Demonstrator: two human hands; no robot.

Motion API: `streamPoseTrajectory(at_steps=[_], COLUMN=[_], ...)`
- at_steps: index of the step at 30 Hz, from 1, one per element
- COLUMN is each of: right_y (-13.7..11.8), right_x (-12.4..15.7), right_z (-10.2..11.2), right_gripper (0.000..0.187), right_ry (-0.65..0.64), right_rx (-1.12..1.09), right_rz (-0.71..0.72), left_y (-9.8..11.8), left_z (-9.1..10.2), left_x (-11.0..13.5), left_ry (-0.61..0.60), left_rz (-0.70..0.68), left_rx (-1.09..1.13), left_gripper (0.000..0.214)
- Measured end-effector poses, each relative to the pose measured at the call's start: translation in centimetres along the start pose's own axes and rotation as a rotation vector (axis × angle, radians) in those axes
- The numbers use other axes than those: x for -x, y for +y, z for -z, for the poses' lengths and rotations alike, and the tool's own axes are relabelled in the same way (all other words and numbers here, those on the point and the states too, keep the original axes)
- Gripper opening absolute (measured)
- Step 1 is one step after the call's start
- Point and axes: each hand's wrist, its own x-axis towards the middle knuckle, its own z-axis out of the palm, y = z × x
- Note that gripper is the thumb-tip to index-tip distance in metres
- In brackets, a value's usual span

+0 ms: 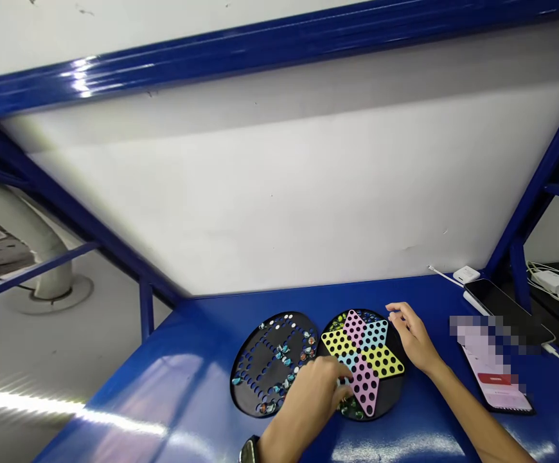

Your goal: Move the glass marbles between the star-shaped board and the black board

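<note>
My left hand (317, 386), wearing a watch (249, 450), reaches over the near left edge of a round black Chinese checkers board (391, 392). Its fingers are bent, with thumb and forefinger apart above a side compartment of green marbles (351, 408); I see nothing held between them. A star (367, 391) of pink, yellow and blue points with holes covers the board. At the far right rim rests my right hand (413, 335), open, fingertips close to blue marbles (369, 316). Yellow marbles (340, 319) lie in the far left compartment.
Left of it lies a second round black board (272, 350) with holes and scattered marbles, partly behind my left hand. On the right are a phone with a lit screen (501, 389), a dark phone (501, 302), white cables and a charger (466, 274). A white panel (299, 193) rises behind the blue table (202, 360).
</note>
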Motion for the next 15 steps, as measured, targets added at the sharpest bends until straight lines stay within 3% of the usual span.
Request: streamPoseTrajectory(at_steps=[4, 8, 15], right_y=[0.5, 1.5, 1.6], right_x=[-0.1, -0.2, -0.2], right_z=[0.0, 0.0, -0.4], right_gripper=[0.036, 0.034, 0.034], right_ry=[-0.019, -0.040, -0.084], right_rx=[0.026, 0.083, 0.122], right_rz=[0.037, 0.068, 0.104], left_y=[-1.6, -2.4, -0.6], left_z=[1.3, 1.2, 0.4], left_x=[-4.2, -8.1, -9.0], left_ry=[0.153, 0.098, 0.020], left_rz=[0.041, 0.061, 0.066], left_rx=[-0.081, -0.175, -0.310], left_gripper=[0.028, 0.027, 0.025])
